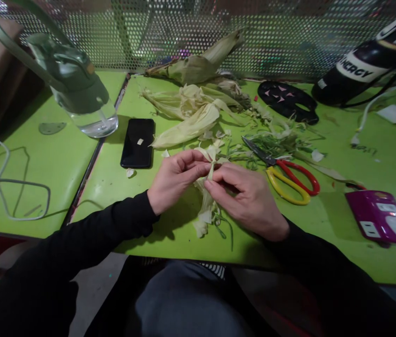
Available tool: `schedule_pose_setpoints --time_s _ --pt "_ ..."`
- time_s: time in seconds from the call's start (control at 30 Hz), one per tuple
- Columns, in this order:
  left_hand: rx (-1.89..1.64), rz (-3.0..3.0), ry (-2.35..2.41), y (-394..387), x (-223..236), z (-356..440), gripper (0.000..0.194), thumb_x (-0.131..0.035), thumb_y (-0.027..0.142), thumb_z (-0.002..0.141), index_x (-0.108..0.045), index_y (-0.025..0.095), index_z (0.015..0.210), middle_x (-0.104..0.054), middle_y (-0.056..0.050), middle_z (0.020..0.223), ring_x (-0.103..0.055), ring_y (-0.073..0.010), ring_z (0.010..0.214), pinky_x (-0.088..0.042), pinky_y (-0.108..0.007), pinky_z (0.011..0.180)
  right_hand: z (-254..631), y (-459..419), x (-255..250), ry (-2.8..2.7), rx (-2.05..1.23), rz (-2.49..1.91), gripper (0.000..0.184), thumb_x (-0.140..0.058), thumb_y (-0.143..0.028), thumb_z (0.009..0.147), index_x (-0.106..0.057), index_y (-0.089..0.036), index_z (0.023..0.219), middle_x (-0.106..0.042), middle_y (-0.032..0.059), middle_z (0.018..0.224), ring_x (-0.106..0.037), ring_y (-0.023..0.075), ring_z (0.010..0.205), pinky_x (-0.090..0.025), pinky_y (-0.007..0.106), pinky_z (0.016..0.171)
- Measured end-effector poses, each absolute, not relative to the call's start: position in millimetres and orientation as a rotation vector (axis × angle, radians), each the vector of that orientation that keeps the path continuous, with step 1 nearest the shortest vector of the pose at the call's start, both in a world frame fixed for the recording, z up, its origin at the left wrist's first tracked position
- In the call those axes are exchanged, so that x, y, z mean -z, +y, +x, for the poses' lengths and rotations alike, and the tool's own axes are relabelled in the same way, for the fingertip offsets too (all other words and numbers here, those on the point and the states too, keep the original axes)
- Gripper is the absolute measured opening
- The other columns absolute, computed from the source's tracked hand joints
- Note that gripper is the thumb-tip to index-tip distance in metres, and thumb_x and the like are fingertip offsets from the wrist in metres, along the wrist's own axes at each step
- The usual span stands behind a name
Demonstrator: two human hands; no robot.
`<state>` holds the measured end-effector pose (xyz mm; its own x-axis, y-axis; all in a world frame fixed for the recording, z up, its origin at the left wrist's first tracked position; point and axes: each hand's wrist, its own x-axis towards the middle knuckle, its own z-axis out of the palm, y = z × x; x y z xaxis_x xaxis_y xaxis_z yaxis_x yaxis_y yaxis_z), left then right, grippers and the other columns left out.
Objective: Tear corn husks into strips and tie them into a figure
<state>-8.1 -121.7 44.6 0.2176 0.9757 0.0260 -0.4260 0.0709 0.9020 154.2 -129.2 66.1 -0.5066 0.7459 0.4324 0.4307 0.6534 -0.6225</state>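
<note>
Both of my hands meet over the green table (170, 234), pinching a small bundle of pale corn husk strips (205, 206). My left hand (177, 180) grips the upper part of the bundle with closed fingers. My right hand (247, 199) pinches the same husk from the right, fingers curled. Loose husk ends hang down below my hands. A pile of corn husks (191, 110) lies farther back on the table. Scissors with red and yellow handles (285, 175) lie just right of my right hand.
A black phone (137, 142) lies left of my hands. A clear water jug (78, 89) stands at the back left. A purple power strip (382, 217) sits at the right, a black shoe (363, 70) and a black mat (287, 100) behind. A metal mesh panel backs the table.
</note>
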Motion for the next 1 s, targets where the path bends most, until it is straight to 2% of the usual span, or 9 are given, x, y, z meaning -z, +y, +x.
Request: schedule_pose_setpoints --time_s 0.13,0.23,0.33,0.4,0.53,0.73,0.8,0.93,1.0 --pt "-1.227 1.027 0.744 -122 -46 -9 0.028 -0.087 0.028 0.069 -0.064 0.014 0.077 -0.066 0.004 0.074 -0.059 -0.0060 0.068 -0.048 -0.020 0.067 158 -130 -71 -2.212 -0.657 -0.853 0.025 -0.061 -0.017 0.089 -0.053 -0.020 0.066 -0.047 -0.0042 0.061 -0.045 0.0106 0.057 -0.037 0.028 0.057" --pt "-1.159 1.085 0.719 -121 -44 -11 0.029 -0.086 0.031 0.070 -0.064 0.014 0.078 -0.066 0.003 0.073 -0.060 -0.0072 0.068 -0.048 -0.020 0.068 165 -128 -81 -2.164 -0.643 -0.911 0.026 -0.059 -0.023 0.093 -0.057 -0.021 0.068 -0.053 -0.0025 0.062 -0.049 0.0119 0.057 -0.039 0.030 0.058" --pt "-1.054 1.150 0.696 -122 -44 -12 0.028 -0.080 0.036 0.077 -0.065 0.013 0.080 -0.069 -0.001 0.078 -0.064 -0.0103 0.074 -0.049 -0.023 0.073 175 -120 -91 -2.029 -0.481 -1.038 0.015 -0.056 -0.029 0.096 -0.068 -0.024 0.089 -0.068 0.0040 0.082 -0.060 0.0189 0.075 -0.044 0.035 0.068" --pt "-1.015 1.194 0.677 -124 -43 -12 0.025 -0.077 0.036 0.081 -0.065 0.013 0.082 -0.070 -0.002 0.080 -0.065 -0.0110 0.077 -0.050 -0.024 0.076 180 -112 -93 -2.125 -0.468 -1.061 0.017 -0.054 -0.032 0.097 -0.070 -0.026 0.101 -0.072 0.0076 0.100 -0.063 0.0249 0.094 -0.046 0.041 0.081" --pt "-0.958 1.286 0.660 -127 -42 -9 0.021 -0.075 0.033 0.083 -0.066 0.013 0.082 -0.069 -0.002 0.079 -0.063 -0.0104 0.076 -0.050 -0.023 0.075 180 -105 -85 -2.238 -0.642 -1.031 0.022 -0.061 -0.042 0.092 -0.072 -0.024 0.086 -0.076 0.0060 0.096 -0.066 0.0270 0.094 -0.047 0.045 0.087" --pt "-0.847 1.262 0.690 -134 -42 -5 0.023 -0.076 0.033 0.082 -0.064 0.013 0.080 -0.070 -0.002 0.077 -0.064 -0.0104 0.072 -0.050 -0.023 0.073 173 -112 -81 -1.973 -0.933 -1.111 0.020 -0.070 -0.042 0.086 -0.072 -0.024 0.078 -0.074 0.0011 0.084 -0.067 0.0200 0.081 -0.053 0.037 0.081" --pt "-0.804 1.251 0.693 -135 -43 -5 0.021 -0.075 0.031 0.082 -0.064 0.012 0.081 -0.071 -0.003 0.078 -0.064 -0.0103 0.071 -0.050 -0.023 0.071 176 -111 -85 -1.957 -1.006 -1.097 0.019 -0.065 -0.042 0.090 -0.074 -0.024 0.086 -0.075 0.0013 0.089 -0.068 0.0197 0.083 -0.053 0.035 0.080" --pt "-0.773 1.254 0.634 -135 -45 -7 0.016 -0.071 0.028 0.086 -0.066 0.012 0.084 -0.073 -0.004 0.083 -0.067 -0.0124 0.079 -0.052 -0.026 0.080 190 -102 -94 -2.234 -1.135 -0.923 0.025 -0.056 -0.037 0.096 -0.073 -0.030 0.114 -0.073 0.0014 0.116 -0.066 0.0223 0.109 -0.051 0.037 0.091" --pt "-0.753 1.253 0.615 -135 -45 -8 0.017 -0.071 0.029 0.086 -0.066 0.013 0.084 -0.073 -0.005 0.086 -0.068 -0.0139 0.084 -0.052 -0.027 0.083 198 -96 -97 -2.388 -1.134 -0.860 0.027 -0.059 -0.037 0.094 -0.073 -0.030 0.116 -0.073 0.0024 0.116 -0.067 0.0227 0.107 -0.050 0.037 0.090"
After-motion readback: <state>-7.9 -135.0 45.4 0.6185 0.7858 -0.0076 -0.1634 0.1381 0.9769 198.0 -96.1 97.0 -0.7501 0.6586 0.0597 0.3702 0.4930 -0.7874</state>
